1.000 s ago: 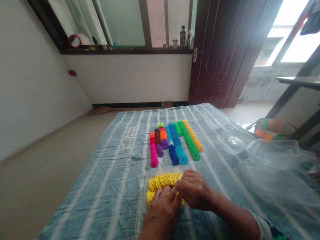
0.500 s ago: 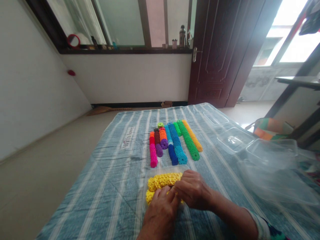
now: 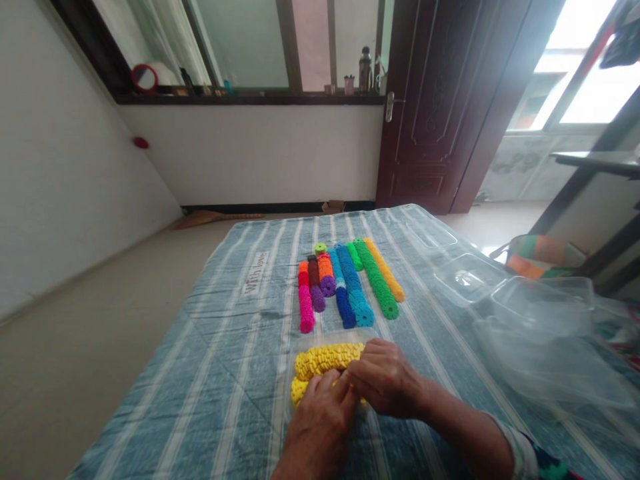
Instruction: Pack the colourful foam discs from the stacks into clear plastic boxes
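Note:
Two rolls of stacked yellow discs (image 3: 327,360) lie side by side in a clear plastic container (image 3: 300,345) at the bottom centre. My left hand (image 3: 326,407) rests over the nearer roll with its fingers bent, wrapped on the yellow discs. My right hand (image 3: 387,377) is closed at the right end of the rolls, its fingertips meeting those of the left hand; what they pinch is hidden. Beyond the container lie rows of stacked discs: pink and red (image 3: 306,300), purple and brown, orange, blue (image 3: 355,287), green (image 3: 377,280) and yellow-orange (image 3: 385,270).
A blue striped cloth (image 3: 220,333) covers the surface. Clear plastic containers and lids (image 3: 543,307) lie at the right, with one container (image 3: 470,280) farther back. A brown door (image 3: 430,107) and a window ledge (image 3: 250,100) stand beyond.

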A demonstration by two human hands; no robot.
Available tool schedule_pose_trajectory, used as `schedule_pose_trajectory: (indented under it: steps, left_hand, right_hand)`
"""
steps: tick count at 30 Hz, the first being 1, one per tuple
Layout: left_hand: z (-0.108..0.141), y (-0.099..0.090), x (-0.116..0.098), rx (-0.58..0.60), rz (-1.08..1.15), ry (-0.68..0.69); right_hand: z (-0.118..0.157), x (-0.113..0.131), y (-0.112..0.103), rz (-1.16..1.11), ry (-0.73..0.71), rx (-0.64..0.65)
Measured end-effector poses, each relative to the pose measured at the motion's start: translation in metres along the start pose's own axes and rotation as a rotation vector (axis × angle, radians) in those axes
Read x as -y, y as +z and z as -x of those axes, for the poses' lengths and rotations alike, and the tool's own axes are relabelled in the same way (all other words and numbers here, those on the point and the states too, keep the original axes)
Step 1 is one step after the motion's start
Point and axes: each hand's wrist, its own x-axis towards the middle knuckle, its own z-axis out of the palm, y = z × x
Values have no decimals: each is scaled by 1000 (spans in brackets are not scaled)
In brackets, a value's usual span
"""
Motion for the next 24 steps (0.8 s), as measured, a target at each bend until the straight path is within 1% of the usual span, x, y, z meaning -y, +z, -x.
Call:
schedule_pose_trajectory:
  steps: [10, 15, 18, 24]
  left_hand:
    - [1, 2, -1, 5, -43, 8]
    - [0, -3, -3, 29, -69, 16]
    - [-1, -6, -6, 30, -72, 21]
    - [-2, -5, -6, 22, -57, 31]
  right_hand:
    - [-1, 0, -2, 9, -6, 1]
    - [-1, -2, -5, 33, 5, -30]
    - [-2, -7, -12, 35, 64, -76]
    - [-4, -22, -24, 35, 246, -215]
